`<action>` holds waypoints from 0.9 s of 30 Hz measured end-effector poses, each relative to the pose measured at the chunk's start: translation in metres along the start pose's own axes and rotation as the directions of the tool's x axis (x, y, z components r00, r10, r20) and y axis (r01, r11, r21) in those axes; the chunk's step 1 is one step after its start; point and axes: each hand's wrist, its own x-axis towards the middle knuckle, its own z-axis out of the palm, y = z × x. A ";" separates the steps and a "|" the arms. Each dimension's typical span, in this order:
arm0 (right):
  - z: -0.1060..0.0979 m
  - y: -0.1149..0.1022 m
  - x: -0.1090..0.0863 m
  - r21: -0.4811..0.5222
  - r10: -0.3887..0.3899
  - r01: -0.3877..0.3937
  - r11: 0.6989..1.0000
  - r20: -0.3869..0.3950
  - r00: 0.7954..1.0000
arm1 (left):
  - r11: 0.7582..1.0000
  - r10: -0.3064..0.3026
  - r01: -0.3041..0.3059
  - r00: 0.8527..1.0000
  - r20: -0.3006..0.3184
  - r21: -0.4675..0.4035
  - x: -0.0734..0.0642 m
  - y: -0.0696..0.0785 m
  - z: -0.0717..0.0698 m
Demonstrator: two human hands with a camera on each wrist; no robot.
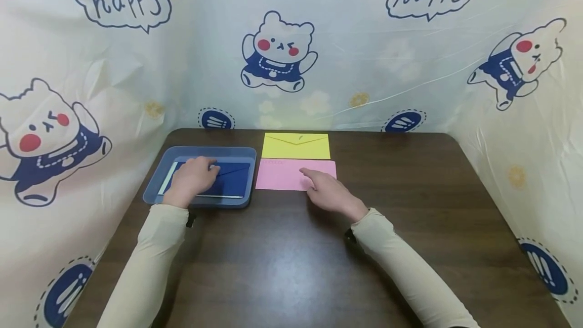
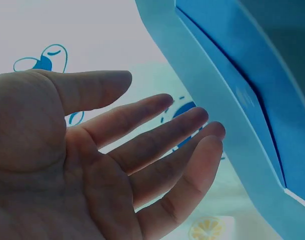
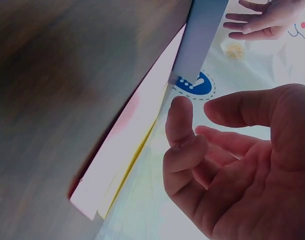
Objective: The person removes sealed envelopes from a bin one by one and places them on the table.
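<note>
Two pale sleeves [image 1: 136, 267] stretch over the counter [image 1: 282, 247]; three envelopes show: one pink envelope [image 1: 280, 176] and one yellow envelope [image 1: 296, 151] just behind it, both on the counter, and one blue envelope [image 1: 233, 179] in the single tray [image 1: 209, 153] just to their left; the right hand [image 1: 331, 192] is over the pink envelope, hiding its near right corner, its grip released and empty, fingers loosely bent; the left hand [image 1: 193, 180] hides part of the blue envelope, its grip also released; patterned cloth [image 1: 346, 54] rises behind and at both sides; every envelope's long axis runs left to right, the yellow flap pointing toward the person.
</note>
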 end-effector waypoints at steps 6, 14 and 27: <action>0.002 -0.008 0.009 0.030 -0.001 0.001 1.000 0.008 1.000 | 1.000 -0.020 0.021 1.000 -0.012 0.015 0.004 -0.012 -0.011; -0.007 -0.020 0.022 0.041 0.012 -0.011 0.999 -0.032 0.999 | 0.999 -0.019 0.019 1.000 0.006 0.029 0.015 -0.027 -0.030; -0.005 -0.042 0.036 0.026 0.024 -0.023 0.999 -0.043 0.999 | 1.000 -0.028 0.027 0.998 0.056 0.014 0.025 -0.049 -0.043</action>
